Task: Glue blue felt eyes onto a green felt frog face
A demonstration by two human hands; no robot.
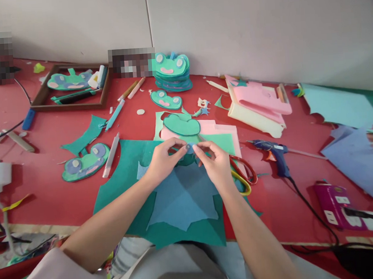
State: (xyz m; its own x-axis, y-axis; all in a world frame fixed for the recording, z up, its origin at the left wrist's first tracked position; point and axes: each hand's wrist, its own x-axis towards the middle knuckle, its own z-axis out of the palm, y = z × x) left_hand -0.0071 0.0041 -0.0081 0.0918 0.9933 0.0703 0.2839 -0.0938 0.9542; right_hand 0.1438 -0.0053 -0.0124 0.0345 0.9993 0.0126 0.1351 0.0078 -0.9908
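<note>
In front of me, my left hand (171, 155) and my right hand (212, 157) pinch a small blue felt piece (191, 148) between thumbs and fingertips. Below them a blue felt sheet (183, 194) with jagged cut edges lies over a dark green felt sheet (114, 198). Scissors with a red handle (247, 171) and a yellow handle (244, 186) rest beside my right wrist, partly hidden. Just beyond my fingers is a light green felt cutout (181, 125) with a dark outline, lying on pink felt (233, 130) and green felt.
A hot glue gun (274, 151) lies to the right, its cord running to a purple power strip (339, 206). Finished frog faces are stacked (173, 75) at the back. Another frog face (85, 162) and a brown frame tray (34, 104) are at left. Folded felt (257, 110) lies behind.
</note>
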